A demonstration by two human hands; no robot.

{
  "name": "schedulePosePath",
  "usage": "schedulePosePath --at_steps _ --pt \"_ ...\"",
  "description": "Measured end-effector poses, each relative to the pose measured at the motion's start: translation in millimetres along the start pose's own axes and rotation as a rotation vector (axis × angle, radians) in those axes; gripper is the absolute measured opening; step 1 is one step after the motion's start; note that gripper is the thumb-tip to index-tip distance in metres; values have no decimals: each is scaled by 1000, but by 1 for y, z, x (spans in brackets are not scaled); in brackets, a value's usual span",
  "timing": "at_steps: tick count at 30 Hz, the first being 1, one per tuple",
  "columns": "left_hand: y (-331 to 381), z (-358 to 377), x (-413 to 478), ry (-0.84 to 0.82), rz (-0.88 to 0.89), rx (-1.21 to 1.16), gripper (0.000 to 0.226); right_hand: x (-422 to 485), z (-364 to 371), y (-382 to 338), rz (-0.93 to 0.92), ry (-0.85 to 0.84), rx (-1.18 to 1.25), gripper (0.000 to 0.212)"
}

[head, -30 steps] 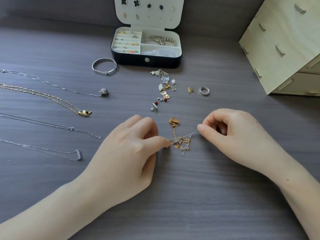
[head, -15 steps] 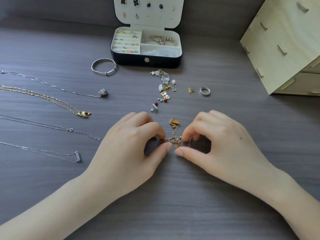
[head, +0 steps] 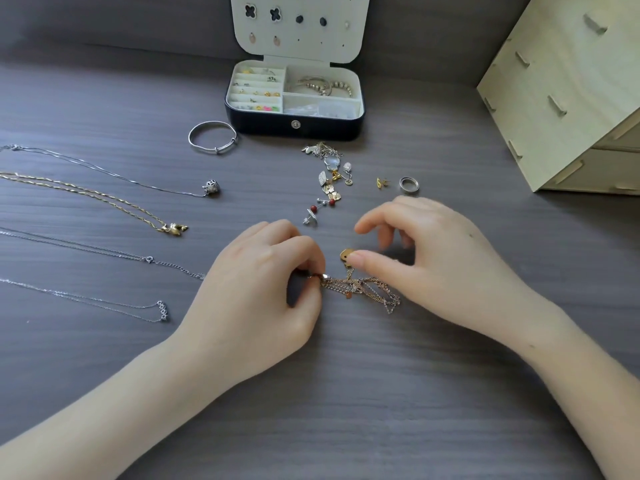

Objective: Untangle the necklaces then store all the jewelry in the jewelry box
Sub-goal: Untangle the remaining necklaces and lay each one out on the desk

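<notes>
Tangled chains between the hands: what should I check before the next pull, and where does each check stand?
1. Left hand pinches one end of the tangled chains: ok.
2. Right hand grips a strand: not ok. Its fingers are raised off the table, and only the thumb is by the gold pendant.
3. Tangle pulled apart: not ok. The strands cross in one bundle.
4. Which strand carries the gold pendant: cannot tell.
5. Gold necklace and the silver ones laid out at the left lie apart from the bundle: ok.
6. Jewelry box open to take pieces: ok.
</notes>
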State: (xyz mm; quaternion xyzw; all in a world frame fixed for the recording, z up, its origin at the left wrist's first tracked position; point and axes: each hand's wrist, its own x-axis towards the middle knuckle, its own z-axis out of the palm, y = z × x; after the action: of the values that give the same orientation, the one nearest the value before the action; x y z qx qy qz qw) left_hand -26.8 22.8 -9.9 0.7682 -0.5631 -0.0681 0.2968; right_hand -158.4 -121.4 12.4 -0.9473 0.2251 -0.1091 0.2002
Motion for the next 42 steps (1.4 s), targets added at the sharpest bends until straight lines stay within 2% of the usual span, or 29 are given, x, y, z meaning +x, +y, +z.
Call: schedulePosePath --at_steps 2,6,11,16,21,25,28,31,33,36,42 --pt "0 0 0 -6 11 10 15 4 8 -5 -9 -28 -16 32" --pt "-2 2 3 -19 44 39 22 6 12 -11 -29 -78 -1 15" --pt "-4 3 5 -22 80 44 22 0 -1 -13 35 -75 191 18" --pt "-9 4 7 10 72 -25 26 -21 -22 -18 -29 -148 364 18" --pt "-7 0 6 -8 8 -95 7 -34 -18 -19 -116 -319 245 21" --pt "-5 -4 4 -9 -29 -143 15 -36 -11 -15 -186 -409 136 27" --pt "-3 -7 3 -26 -40 -191 14 -35 -14 -13 -195 -467 141 31" --pt "-3 -9 2 -32 -50 -312 13 -30 -24 -7 -155 -400 179 27" --pt "-4 -10 2 -46 -75 -428 11 -25 -29 2 -74 -285 197 14" --pt "-5 -10 4 -36 -121 -593 7 -19 -27 14 10 -174 113 10" --pt "-3 -19 8 -12 -299 -931 6 -17 -19 15 43 -203 80 9"
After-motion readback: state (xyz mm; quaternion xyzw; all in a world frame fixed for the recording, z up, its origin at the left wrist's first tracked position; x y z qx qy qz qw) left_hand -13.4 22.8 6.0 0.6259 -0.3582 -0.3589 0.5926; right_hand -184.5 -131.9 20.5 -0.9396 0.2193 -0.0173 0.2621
